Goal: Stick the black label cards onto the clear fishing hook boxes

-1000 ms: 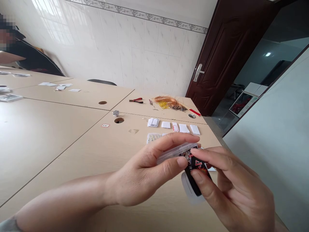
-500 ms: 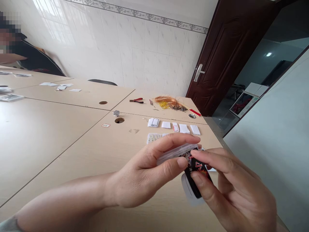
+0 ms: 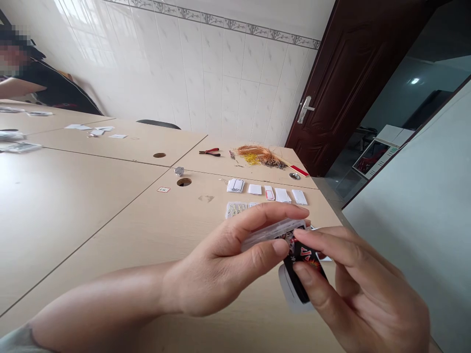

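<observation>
My left hand [image 3: 221, 267] holds a clear plastic box [image 3: 263, 236], with the fingers over its top and the thumb pressed on its near side. A black printed card [image 3: 306, 254] with red lettering and a picture lies against the box's end. Thumb and forefinger of my right hand [image 3: 371, 279] pinch this card, close to my left thumb. Below it hangs a white sheet [image 3: 290, 291], partly covered by the card; whether the two are joined I cannot tell. Beyond my left fingers, a clear case of small parts [image 3: 235, 209] is partly hidden.
Several stacks of white cards [image 3: 282, 195] stand in a row past my hands. Farther back lie red-handled pliers [image 3: 210, 152], a bundle of copper-coloured wire [image 3: 253, 149] and a round metal piece [image 3: 294, 176]. A cable hole [image 3: 184, 182] opens in the table. Another person [image 3: 62, 86] sits at far left.
The whole view has shifted slightly, with the table and wall a little to the right. Both hands keep the same grip on the box and card.
</observation>
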The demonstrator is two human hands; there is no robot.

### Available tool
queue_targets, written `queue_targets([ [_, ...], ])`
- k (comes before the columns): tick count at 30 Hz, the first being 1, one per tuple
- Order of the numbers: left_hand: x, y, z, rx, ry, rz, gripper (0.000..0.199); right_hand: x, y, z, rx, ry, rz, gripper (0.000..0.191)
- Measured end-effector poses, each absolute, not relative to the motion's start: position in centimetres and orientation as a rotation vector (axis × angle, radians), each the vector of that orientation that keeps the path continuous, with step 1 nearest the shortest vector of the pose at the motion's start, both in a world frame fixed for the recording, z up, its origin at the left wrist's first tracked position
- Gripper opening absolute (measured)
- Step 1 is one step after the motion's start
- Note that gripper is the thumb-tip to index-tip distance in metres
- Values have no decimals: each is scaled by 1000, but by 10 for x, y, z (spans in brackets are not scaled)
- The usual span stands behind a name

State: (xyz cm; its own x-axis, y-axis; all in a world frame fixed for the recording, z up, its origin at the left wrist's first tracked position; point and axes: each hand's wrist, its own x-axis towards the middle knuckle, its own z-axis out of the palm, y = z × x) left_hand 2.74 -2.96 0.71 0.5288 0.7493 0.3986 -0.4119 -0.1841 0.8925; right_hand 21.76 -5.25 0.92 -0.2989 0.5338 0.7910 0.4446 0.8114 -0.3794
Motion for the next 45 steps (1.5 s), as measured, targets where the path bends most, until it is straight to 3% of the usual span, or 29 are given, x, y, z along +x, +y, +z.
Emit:
queue_targets([
  [45,27,-31,10,1456,323,1061,27,221,-52,9,-747,-2015,92,37],
])
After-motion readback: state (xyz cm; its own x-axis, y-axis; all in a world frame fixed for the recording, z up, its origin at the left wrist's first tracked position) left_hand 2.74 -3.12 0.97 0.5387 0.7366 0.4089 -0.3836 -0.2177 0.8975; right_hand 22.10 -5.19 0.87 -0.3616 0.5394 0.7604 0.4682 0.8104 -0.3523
